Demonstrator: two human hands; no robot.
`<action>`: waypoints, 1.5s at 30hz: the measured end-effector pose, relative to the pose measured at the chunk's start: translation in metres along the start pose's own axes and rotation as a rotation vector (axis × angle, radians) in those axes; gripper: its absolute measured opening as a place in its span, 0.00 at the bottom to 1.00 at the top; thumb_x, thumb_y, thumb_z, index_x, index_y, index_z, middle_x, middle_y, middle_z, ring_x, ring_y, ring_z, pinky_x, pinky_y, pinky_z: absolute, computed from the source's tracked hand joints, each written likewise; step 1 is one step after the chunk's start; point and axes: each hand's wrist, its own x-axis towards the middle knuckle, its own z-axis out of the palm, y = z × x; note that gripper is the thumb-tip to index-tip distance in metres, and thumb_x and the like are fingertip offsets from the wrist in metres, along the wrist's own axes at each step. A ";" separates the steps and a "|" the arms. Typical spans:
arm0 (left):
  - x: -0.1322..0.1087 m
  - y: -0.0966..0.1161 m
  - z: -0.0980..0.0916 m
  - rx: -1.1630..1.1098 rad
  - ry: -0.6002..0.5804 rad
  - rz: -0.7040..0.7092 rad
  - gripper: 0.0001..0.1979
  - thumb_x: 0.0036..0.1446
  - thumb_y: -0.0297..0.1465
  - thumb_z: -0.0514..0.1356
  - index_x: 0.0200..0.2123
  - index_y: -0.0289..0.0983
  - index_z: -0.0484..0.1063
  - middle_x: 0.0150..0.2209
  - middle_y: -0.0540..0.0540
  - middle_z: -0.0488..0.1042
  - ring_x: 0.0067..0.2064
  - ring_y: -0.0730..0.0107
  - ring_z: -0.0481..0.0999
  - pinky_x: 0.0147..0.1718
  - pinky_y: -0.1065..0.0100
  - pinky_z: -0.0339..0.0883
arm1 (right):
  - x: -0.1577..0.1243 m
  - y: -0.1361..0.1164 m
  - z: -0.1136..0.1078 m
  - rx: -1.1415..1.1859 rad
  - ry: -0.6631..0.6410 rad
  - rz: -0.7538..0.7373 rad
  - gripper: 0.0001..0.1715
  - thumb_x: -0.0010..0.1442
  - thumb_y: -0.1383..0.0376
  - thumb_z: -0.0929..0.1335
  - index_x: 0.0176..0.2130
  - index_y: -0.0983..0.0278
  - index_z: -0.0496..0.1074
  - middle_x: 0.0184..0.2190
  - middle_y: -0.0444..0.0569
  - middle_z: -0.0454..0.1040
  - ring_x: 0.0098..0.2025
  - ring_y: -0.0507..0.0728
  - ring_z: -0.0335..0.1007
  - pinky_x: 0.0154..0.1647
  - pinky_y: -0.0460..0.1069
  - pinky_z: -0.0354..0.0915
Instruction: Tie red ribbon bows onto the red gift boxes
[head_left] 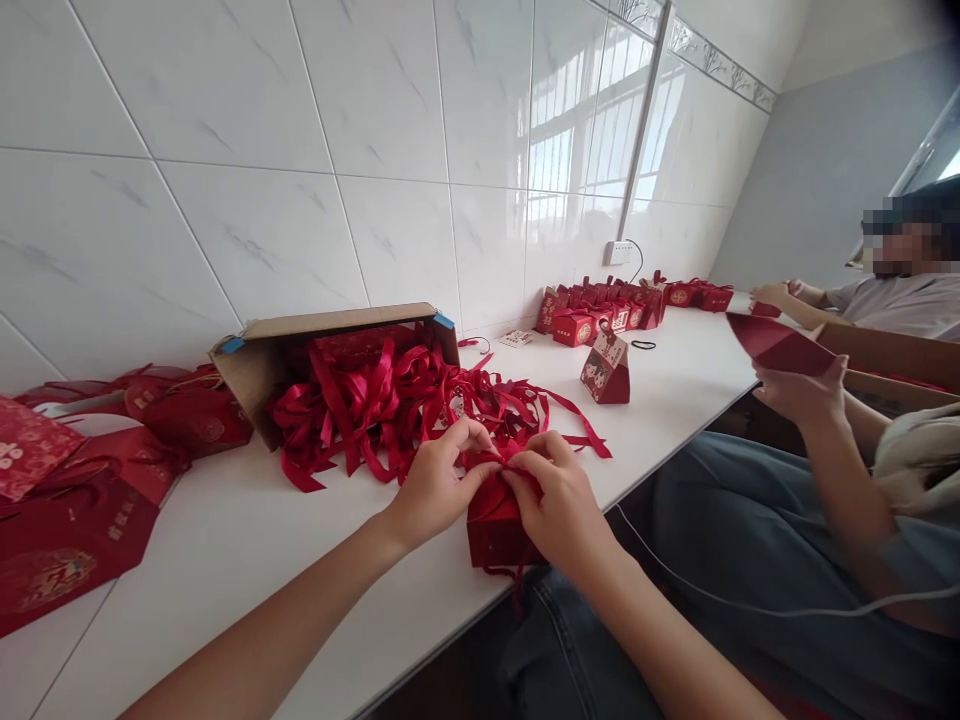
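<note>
A red gift box [496, 530] sits at the table's front edge, with a red cord and tassel hanging from its near side. My left hand [448, 472] and my right hand [556, 488] meet over its top. Both pinch a red ribbon [504, 458] there, fingertips almost touching; the exact shape of the ribbon between them is partly hidden by the fingers. Just behind my hands, a heap of loose red ribbons [375, 400] spills out of a cardboard box [337, 322] lying on its side.
Finished-looking red boxes [52, 530] stand at the left, and rows of small ones [600, 310] at the back right. A lone patterned box [607, 370] stands nearer. At right, a co-worker's hands hold a red card piece [784, 345]; another person sits beyond. A white cable [750, 600] hangs below the edge.
</note>
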 end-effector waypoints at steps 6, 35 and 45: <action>-0.006 -0.012 0.005 0.142 0.019 0.162 0.05 0.59 0.28 0.54 0.39 0.40 0.61 0.37 0.46 0.76 0.40 0.67 0.77 0.42 0.64 0.70 | 0.007 0.004 -0.002 0.134 -0.201 0.130 0.10 0.59 0.66 0.63 0.29 0.62 0.71 0.42 0.51 0.70 0.49 0.62 0.62 0.53 0.62 0.56; 0.001 0.002 -0.001 0.013 -0.097 -0.066 0.03 0.53 0.28 0.59 0.31 0.37 0.73 0.32 0.48 0.77 0.35 0.68 0.76 0.36 0.69 0.70 | 0.008 0.010 -0.017 0.257 -0.178 0.177 0.11 0.58 0.68 0.61 0.32 0.62 0.73 0.32 0.48 0.75 0.39 0.57 0.69 0.42 0.52 0.64; -0.002 0.012 0.001 0.080 -0.113 0.037 0.06 0.52 0.23 0.56 0.32 0.37 0.71 0.33 0.50 0.75 0.36 0.71 0.74 0.38 0.71 0.67 | 0.006 0.000 -0.032 0.015 -0.170 0.059 0.12 0.55 0.72 0.63 0.40 0.61 0.68 0.31 0.47 0.74 0.37 0.57 0.69 0.42 0.53 0.62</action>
